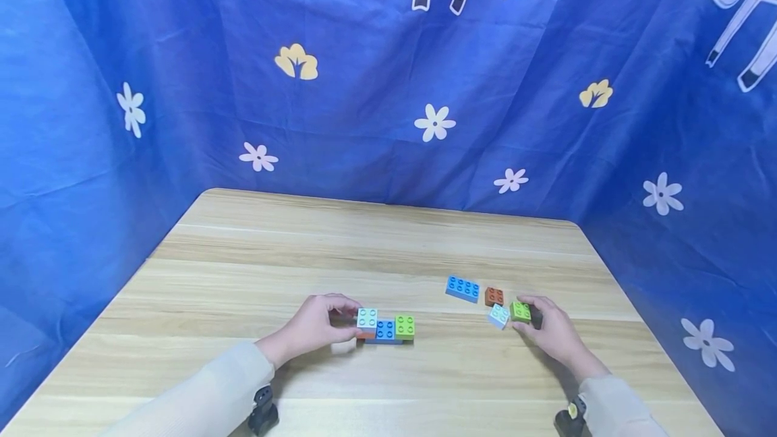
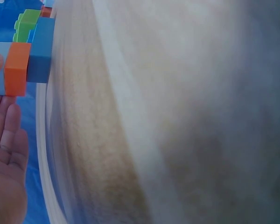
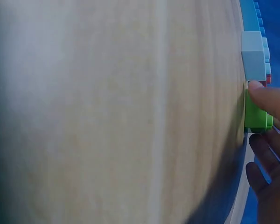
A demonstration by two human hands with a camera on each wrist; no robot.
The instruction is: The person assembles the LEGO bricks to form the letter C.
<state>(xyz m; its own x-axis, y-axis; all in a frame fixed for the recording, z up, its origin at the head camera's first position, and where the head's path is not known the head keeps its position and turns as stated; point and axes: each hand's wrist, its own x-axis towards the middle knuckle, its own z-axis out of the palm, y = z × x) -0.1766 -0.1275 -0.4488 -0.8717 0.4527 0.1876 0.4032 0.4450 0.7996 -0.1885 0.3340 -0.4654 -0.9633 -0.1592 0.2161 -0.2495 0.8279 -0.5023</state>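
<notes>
My left hand point(image 1: 315, 324) pinches the left end of a joined set of toy building bricks. In it, a pale blue brick point(image 1: 367, 317) sits on an orange brick point(image 2: 17, 70), at the left end of a long blue brick point(image 1: 385, 330). A green brick point(image 1: 405, 326) is mounted on the right end. At the right, my right hand point(image 1: 554, 333) pinches a loose green brick point(image 1: 520, 311) between thumb and fingers, at the tabletop. Right beside that brick lies a loose pale blue brick point(image 1: 498, 316), tilted relative to it.
A reddish-brown brick point(image 1: 494, 297) lies just behind the loose pale blue one. Farther left and back rests a long blue brick point(image 1: 463, 288). All are on a wooden table point(image 1: 303, 241), with a blue patterned cloth point(image 1: 364, 86) hanging behind it and at both sides.
</notes>
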